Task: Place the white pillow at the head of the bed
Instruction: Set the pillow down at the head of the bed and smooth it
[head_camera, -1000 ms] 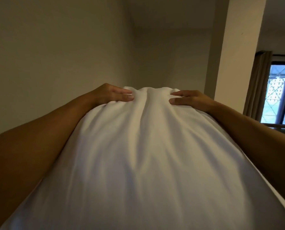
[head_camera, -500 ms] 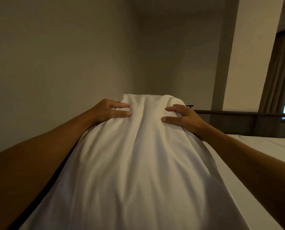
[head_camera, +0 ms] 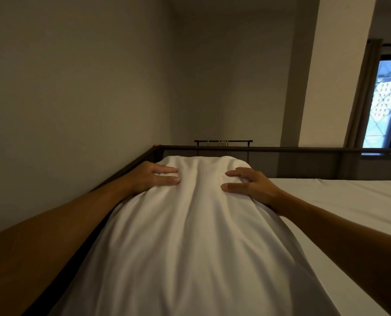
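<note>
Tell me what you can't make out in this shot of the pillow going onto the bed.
Head view only:
- Near end of the white pillow: cut off by the bottom edge.
- Whether it rests on the mattress: its own bulk hides the underside.
- Palms of the left hand and right hand: hidden, pressed into fabric.
- Items on the far rack: too small.

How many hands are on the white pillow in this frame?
2. The left hand grips the pillow near its far end on the wall side; the right hand grips the same end on the mattress side. No other hands show.
</note>
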`<state>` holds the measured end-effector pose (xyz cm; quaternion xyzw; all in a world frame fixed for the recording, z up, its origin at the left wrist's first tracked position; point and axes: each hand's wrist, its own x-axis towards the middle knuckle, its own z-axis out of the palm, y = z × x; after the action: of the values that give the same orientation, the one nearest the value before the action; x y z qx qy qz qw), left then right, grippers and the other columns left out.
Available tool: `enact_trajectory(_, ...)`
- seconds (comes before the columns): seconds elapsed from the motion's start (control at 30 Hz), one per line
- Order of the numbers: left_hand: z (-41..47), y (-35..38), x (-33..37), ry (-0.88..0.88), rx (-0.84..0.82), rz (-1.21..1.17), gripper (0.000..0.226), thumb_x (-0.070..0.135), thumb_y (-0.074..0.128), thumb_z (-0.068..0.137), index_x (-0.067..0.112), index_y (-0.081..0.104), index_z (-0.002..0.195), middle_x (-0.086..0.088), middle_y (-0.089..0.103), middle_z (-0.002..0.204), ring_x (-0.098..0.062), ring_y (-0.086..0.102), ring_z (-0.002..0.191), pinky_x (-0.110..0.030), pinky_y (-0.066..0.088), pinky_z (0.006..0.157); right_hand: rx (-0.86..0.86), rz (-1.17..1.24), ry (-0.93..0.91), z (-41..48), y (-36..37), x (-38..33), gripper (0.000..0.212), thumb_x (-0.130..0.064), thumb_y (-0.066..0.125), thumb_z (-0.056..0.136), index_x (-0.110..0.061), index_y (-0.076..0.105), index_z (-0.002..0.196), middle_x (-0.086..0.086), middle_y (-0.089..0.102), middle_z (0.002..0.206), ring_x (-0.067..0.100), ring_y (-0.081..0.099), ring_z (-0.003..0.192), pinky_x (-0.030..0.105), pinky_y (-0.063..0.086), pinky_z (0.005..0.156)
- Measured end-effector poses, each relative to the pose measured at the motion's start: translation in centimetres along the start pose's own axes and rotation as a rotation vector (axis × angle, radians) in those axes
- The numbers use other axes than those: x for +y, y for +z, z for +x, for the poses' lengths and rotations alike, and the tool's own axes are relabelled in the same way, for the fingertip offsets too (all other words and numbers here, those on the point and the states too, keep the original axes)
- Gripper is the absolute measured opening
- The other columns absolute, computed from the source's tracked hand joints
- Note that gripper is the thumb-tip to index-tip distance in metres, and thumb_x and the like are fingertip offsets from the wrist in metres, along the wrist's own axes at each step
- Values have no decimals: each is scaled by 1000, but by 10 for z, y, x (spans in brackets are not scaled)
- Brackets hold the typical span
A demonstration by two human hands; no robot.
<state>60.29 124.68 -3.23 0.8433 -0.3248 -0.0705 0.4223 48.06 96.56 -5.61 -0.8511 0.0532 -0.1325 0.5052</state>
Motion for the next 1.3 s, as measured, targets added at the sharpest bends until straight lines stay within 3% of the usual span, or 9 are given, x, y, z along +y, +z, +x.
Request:
enact_trajectory(0.5,24,-4,-49,-52,-55,-49,63,63,83,46,45,70,106,0,53,142,-11,54,121,-36,41,106,15,-73,21,32,35,17,57,-44,77,67,-30,61,120,-5,47,125,18,48,111,32,41,93)
enact_trajectory(0.7,39,-17,-46,-31,-43,-17,57,51,80,62,34,69,116,4,59,135,-3,57,108,-21,41,90,37,-50,47,44,41,13,60,-47,78,64,-31,62,119,-8,47,122,18,49,109,35,42,92)
enact_trajectory(0.97,51,-10,-62,-46,-70,-11,59,65,81,45,45,71,99,9,62,122,6,57,99,-15,43,80,52,-77,64,50,47,25,59,-46,76,66,-30,61,121,-8,46,122,15,47,107,31,39,90)
enact_trajectory(1.03,54,-7,-65,-50,-60,-12,55,64,82,45,46,71,96,9,62,124,4,57,102,-19,44,87,43,-85,74,49,45,29,59,-47,75,67,-31,60,122,-5,47,128,15,46,107,30,38,90)
enact_trajectory(1.13,53,-1,-77,-58,-41,-21,44,50,82,61,42,69,102,1,59,134,-9,55,114,-26,41,96,7,-81,100,47,43,33,59,-47,72,71,-31,57,126,-1,45,138,19,48,112,34,41,93)
enact_trajectory(1.3,42,-3,-98,-117,-43,-27,80,73,78,39,43,66,112,2,52,142,-11,49,123,-26,36,99,-37,-126,169,43,41,42,65,-57,65,72,-37,50,132,0,38,149,26,44,126,42,40,101)
